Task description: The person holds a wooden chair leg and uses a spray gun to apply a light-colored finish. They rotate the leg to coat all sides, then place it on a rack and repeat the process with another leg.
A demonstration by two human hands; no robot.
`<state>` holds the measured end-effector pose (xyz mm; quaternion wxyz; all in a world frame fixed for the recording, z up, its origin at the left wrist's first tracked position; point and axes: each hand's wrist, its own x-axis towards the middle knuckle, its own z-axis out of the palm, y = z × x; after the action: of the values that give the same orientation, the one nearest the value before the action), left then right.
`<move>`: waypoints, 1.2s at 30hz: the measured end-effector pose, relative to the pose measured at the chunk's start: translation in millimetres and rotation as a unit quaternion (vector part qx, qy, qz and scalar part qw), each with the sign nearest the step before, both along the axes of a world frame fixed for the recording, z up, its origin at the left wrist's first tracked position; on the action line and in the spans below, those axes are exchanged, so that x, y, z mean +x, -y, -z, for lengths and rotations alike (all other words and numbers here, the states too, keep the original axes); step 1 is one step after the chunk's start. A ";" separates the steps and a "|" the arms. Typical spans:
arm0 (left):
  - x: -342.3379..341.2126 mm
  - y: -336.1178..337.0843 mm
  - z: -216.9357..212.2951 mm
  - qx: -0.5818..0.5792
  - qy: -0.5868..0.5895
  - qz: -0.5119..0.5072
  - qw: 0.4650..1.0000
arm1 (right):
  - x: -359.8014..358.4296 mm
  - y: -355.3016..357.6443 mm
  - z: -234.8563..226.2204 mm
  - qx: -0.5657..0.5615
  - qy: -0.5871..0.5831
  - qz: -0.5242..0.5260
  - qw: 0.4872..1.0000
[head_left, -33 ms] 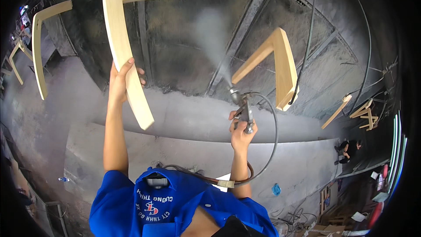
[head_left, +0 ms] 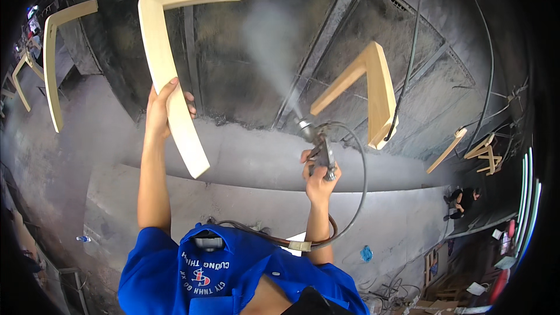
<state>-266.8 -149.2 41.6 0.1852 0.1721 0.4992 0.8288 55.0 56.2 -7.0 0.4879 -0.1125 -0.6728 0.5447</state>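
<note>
My left hand [head_left: 166,105] is wrapped around the long leg of a bent, pale wooden frame piece [head_left: 158,41]. Its shorter arm points right at the top. In my right hand [head_left: 321,178] is a spray gun [head_left: 318,143], gripped by its handle. A whitish mist [head_left: 271,32] fans from the nozzle up and to the left, passing right of the held piece. A hose [head_left: 366,184] loops from the gun down toward my body. Just right of the gun hangs a second V-shaped wooden piece [head_left: 379,96], near a dark cable.
Another bent wooden piece [head_left: 51,70] hangs at the left. More wooden pieces [head_left: 490,154] hang at the far right, near a seated person [head_left: 461,201]. A dark, stained panelled wall [head_left: 245,70] stands ahead. A blue crumpled item [head_left: 366,253] lies on the grey floor.
The spray mist has grown wider and denser. The gun's nozzle has swung slightly left, and the held wooden piece has shifted a little right and down.
</note>
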 end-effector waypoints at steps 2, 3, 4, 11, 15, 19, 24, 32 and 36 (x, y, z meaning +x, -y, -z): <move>5.5 3.6 -16.3 0.020 0.071 0.034 0.997 | -5.6 9.3 -15.9 -0.016 -0.013 -0.105 0.994; 6.8 6.2 -22.3 0.027 0.097 0.042 0.994 | -9.4 14.2 -21.6 -0.036 -0.023 -0.162 0.986; 7.1 9.5 -24.9 0.033 0.081 0.065 0.994 | -15.2 17.6 -25.9 -0.047 -0.017 -0.166 0.985; -29.9 34.6 -16.9 -0.057 -0.071 0.077 0.993 | -68.2 11.9 -43.9 -0.140 -0.063 0.085 0.985; -79.5 55.2 -12.7 -0.135 -0.224 0.058 0.964 | -69.5 32.0 -51.0 -0.113 -0.062 0.118 0.985; -127.3 63.6 -17.6 -0.213 -0.409 -0.036 0.886 | -45.0 83.3 -60.8 -0.082 -0.042 0.065 0.994; -168.9 61.2 -25.8 -0.232 -0.495 -0.098 0.831 | -7.0 130.2 -116.5 -0.010 0.021 0.048 0.999; -216.5 49.3 -12.0 -0.223 -0.589 -0.159 0.760 | -70.7 59.5 -259.1 0.158 0.213 0.196 0.944; -230.4 35.3 0.5 -0.237 -0.586 -0.122 0.765 | -76.7 32.7 -257.3 0.170 0.212 0.245 0.931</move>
<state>-497.2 -184.4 41.1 -0.2109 0.5129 0.7077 0.4378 -21.7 23.5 250.3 0.4641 -0.3026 -0.7943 0.2491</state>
